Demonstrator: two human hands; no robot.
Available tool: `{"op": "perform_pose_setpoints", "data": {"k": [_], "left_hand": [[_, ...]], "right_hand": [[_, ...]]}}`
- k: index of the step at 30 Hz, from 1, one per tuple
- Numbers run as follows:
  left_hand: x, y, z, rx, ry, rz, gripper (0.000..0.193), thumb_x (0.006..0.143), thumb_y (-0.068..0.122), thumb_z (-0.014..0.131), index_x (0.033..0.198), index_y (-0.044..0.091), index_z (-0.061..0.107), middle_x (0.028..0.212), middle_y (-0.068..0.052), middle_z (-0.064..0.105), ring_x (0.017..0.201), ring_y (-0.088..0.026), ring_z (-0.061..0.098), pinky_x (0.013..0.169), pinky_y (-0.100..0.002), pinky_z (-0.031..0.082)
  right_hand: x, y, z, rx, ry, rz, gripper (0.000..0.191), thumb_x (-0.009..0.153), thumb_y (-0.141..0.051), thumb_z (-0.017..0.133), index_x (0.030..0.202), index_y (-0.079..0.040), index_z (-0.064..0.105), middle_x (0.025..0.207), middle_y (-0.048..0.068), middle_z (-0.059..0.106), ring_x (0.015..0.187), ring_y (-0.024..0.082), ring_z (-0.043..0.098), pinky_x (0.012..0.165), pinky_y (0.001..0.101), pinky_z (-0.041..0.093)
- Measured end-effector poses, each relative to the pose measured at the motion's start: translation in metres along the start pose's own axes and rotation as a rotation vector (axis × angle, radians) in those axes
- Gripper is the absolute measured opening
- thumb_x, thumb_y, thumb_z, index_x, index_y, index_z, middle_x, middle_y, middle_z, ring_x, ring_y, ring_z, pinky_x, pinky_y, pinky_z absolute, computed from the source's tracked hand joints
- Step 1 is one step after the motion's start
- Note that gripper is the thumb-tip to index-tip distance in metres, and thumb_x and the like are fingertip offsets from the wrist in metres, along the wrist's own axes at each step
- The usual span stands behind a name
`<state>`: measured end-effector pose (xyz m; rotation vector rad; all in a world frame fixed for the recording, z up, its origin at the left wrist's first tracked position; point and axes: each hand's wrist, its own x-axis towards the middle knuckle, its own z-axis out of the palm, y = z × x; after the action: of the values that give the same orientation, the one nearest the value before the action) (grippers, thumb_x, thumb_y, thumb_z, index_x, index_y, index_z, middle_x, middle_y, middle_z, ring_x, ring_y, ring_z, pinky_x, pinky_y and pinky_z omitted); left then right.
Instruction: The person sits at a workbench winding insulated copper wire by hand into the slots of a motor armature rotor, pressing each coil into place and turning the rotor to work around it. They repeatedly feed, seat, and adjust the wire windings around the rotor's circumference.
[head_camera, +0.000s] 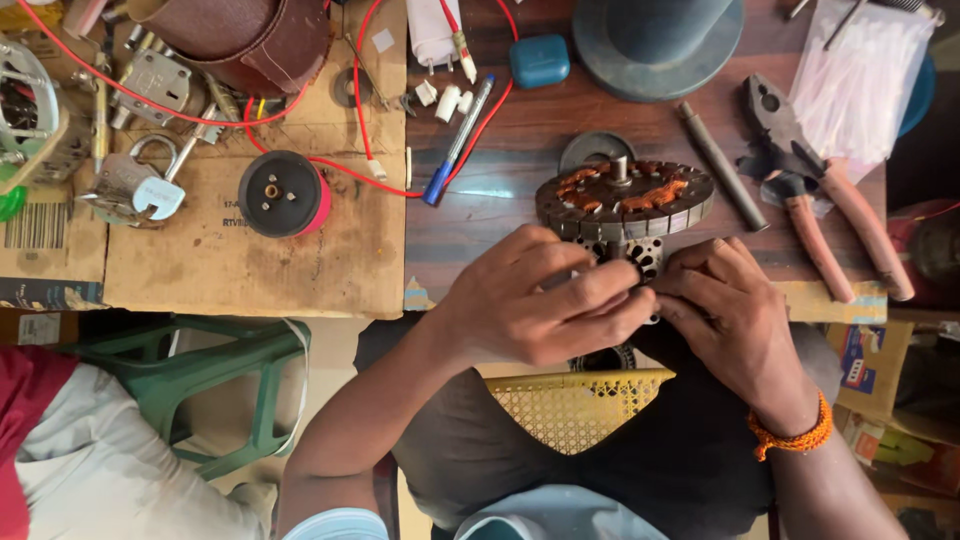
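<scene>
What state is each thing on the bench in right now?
Motor stator: upright, copper windings exposed, gripped at its lower edge.
Left hand: closed on the stator.
Right hand: closed on the stator.
Pliers: lying flat, untouched.
Padlock: shackle open.
Blue pen: capped, lying flat.

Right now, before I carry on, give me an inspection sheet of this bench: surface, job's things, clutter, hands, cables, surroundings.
Surface: dark wooden bench, with a cardboard sheet covering its left part.
Job's things: round motor stator with copper windings, standing at the bench edge; its lower part is hidden by the hands.
Clutter: pliers, padlock, blue pen, metal rod, teal case, bag of white ties.
Hands: left hand and right hand both grip the stator from below, fingertips meeting.
Cables: red wire runs loose across cardboard to a black-and-red spool.
Surroundings: green plastic stool at left, yellow mesh seat beneath.
</scene>
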<state>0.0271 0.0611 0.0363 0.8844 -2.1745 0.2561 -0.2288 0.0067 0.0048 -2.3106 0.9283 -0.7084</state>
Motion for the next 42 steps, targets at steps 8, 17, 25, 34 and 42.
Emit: {"op": "perform_pose_setpoints", "data": {"k": [8,17,25,34,42], "left_hand": [[-0.005,0.013,0.034,0.249,-0.064,-0.190,0.026,0.104,0.020,0.074,0.130,0.020,0.069,0.140,0.004,0.053,0.120,-0.018,0.052,0.102,-0.039,0.048],[-0.008,0.011,0.044,0.265,0.135,-0.023,0.017,0.103,0.011,0.072,0.120,0.009,0.075,0.142,0.007,0.053,0.114,-0.016,0.053,0.099,-0.037,0.047],[-0.008,0.008,0.045,0.220,-0.037,-0.096,0.011,0.100,0.012,0.071,0.110,0.009,0.072,0.126,0.001,0.065,0.079,-0.012,0.061,0.074,-0.027,0.050],[-0.011,0.013,0.057,0.119,0.064,-0.270,0.013,0.096,0.014,0.076,0.107,0.009,0.073,0.113,0.000,0.071,0.074,-0.014,0.068,0.068,-0.031,0.054],[-0.008,0.018,0.056,-0.141,0.238,-0.450,0.016,0.091,0.011,0.082,0.097,0.009,0.068,0.096,-0.001,0.073,0.076,-0.018,0.073,0.067,-0.031,0.057]], "right_hand": [[-0.011,-0.009,-0.004,0.007,-0.050,0.098,0.008,0.087,-0.003,0.071,0.095,-0.002,0.069,0.083,0.010,0.066,0.074,0.028,0.065,0.069,0.0372,0.050],[-0.003,-0.020,-0.001,0.020,0.153,0.179,0.039,0.084,-0.018,0.080,0.115,0.003,0.070,0.088,0.013,0.064,0.081,0.022,0.061,0.074,0.0350,0.050],[-0.013,-0.008,0.001,0.226,-0.062,0.354,0.012,0.094,-0.009,0.069,0.101,-0.001,0.074,0.090,0.008,0.076,0.072,0.017,0.063,0.067,0.0291,0.050],[0.019,-0.028,-0.051,0.067,-0.039,0.086,0.010,0.093,-0.010,0.074,0.099,-0.002,0.075,0.088,0.008,0.075,0.070,0.015,0.069,0.064,0.0287,0.052],[0.085,-0.051,-0.051,-0.085,-0.050,-0.145,0.011,0.099,-0.009,0.076,0.106,-0.001,0.073,0.088,0.014,0.071,0.072,0.025,0.067,0.065,0.0344,0.050]]}}
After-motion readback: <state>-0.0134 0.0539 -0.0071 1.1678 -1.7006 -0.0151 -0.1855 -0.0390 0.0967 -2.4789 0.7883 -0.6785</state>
